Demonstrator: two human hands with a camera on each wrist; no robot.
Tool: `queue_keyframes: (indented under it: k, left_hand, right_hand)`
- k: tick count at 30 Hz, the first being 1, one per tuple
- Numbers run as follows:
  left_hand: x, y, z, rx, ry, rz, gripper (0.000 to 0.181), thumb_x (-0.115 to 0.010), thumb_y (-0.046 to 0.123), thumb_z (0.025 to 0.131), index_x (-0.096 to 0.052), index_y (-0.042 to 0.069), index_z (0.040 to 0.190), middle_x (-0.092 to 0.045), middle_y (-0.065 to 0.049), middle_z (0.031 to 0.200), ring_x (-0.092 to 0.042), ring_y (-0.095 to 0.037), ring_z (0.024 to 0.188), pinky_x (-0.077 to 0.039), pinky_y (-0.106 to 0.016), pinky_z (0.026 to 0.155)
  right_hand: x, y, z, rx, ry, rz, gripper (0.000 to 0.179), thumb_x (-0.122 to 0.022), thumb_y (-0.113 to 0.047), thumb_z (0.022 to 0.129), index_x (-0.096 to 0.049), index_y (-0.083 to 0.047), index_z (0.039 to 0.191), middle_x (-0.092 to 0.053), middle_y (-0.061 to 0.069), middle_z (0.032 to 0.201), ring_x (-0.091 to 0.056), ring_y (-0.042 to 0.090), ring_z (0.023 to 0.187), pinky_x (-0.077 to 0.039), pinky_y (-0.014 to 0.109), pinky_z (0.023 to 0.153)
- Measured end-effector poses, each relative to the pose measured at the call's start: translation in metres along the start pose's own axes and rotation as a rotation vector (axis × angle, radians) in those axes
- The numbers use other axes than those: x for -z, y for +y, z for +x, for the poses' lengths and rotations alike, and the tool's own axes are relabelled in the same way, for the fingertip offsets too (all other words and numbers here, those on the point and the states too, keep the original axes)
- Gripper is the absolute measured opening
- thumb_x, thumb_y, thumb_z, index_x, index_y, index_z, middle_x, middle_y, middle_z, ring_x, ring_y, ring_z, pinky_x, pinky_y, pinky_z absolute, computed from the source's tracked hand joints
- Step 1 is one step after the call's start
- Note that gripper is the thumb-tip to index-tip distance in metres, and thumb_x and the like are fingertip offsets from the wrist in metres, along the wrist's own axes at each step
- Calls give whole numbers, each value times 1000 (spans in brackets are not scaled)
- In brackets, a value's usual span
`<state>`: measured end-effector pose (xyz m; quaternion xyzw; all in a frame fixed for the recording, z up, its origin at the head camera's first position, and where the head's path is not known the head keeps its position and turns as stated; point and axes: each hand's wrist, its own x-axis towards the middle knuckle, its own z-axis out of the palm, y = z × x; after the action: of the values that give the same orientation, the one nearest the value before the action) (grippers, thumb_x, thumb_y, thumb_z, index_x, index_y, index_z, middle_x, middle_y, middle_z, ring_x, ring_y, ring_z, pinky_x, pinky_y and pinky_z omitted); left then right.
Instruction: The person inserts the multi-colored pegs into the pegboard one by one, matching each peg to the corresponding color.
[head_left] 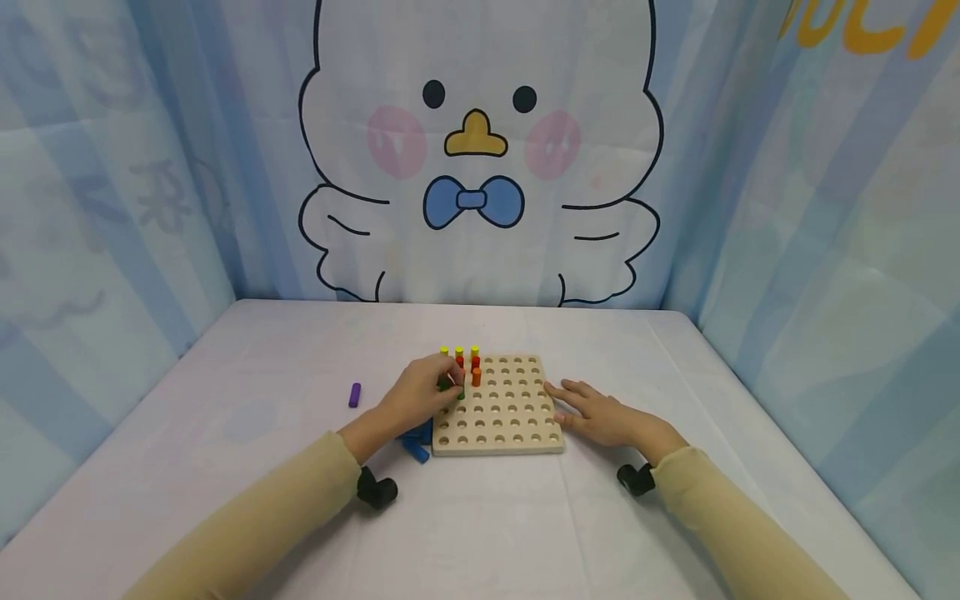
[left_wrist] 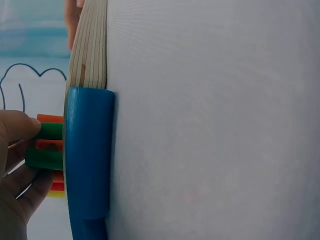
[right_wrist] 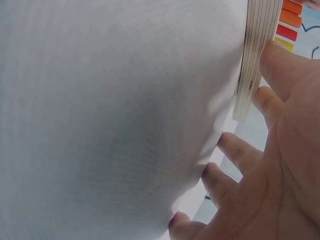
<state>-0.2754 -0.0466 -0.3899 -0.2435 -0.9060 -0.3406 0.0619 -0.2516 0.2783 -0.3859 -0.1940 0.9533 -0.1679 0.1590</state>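
**Left hand (head_left: pixel 418 390) pinches at the green pegs (left_wrist: pixel 46 159), right hand (head_left: pixel 606 417) rests by the wooden pegboard (head_left: pixel 498 452)**

The pegboard lies flat near the middle of the bench (head_left: pixel 262 517), between the two hands, so both can reach it without stretching. At its left side, thumb and fingers of the left hand come together around green; this grip is clamped on at least one green peg. Two green pegs show in the left wrist view, and I cannot tell whether both are held or one only stands there.

The right grip is apart, with fingers spread. The thumb and a neighbouring finger touch the board's right edge, probably in order that the board does not slide.

Yellow pegs (head_left: pixel 475 351) stand in the far row, then red pegs (head_left: pixel 476 363), then orange pegs (head_left: pixel 476 378), with the green nearer to the person; the rows seem to be arranged by colour. Blue pegs (head_left: pixel 416 451) lie on the bench beside the near left corner, perhaps to be within easy reach of the left hand. One purple peg (head_left: pixel 355 395) lies apart, further left.
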Motion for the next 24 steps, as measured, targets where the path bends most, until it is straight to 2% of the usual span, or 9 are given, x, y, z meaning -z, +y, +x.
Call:
queue_keyframes:
  k: [6,15,20,24]
  left_hand:
    - [4,1,-1,7,-9,-3,11,-75,7,93,-67,14,96,-65,1,100,-62,-13,88,-57,-32,84]
    - [15,-4,-5,62,-3,-14,11,-73,8,94,-67,12,102,-66,-1,105,-68,-19,101,-58,-39,95]
    - [20,-10,-7,88,-32,-3,14,-72,7,94,-67,10,106,-68,-4,108,-68,-19,101,-58,-38,94]
    - [25,-14,-8,145,-98,20,18,-72,8,94,-67,9,111,-68,-4,109,-66,-20,102,-58,-38,93]
  right_hand:
    - [0,1,1,3,3,-7,64,-43,-48,109,-25,-21,165,-17,23,170,-11,50,156,-14,77,117]
    - [0,1,1,1,9,-20,65,-42,-50,109,-25,-22,165,-17,22,170,-13,51,156,-17,78,115]
    - [1,1,0,-2,1,-14,65,-42,-49,109,-25,-21,165,-17,23,170,-12,51,156,-16,78,116]
    - [1,1,-1,-6,-2,-12,65,-42,-50,109,-25,-22,165,-16,22,170,-11,50,156,-14,78,116]
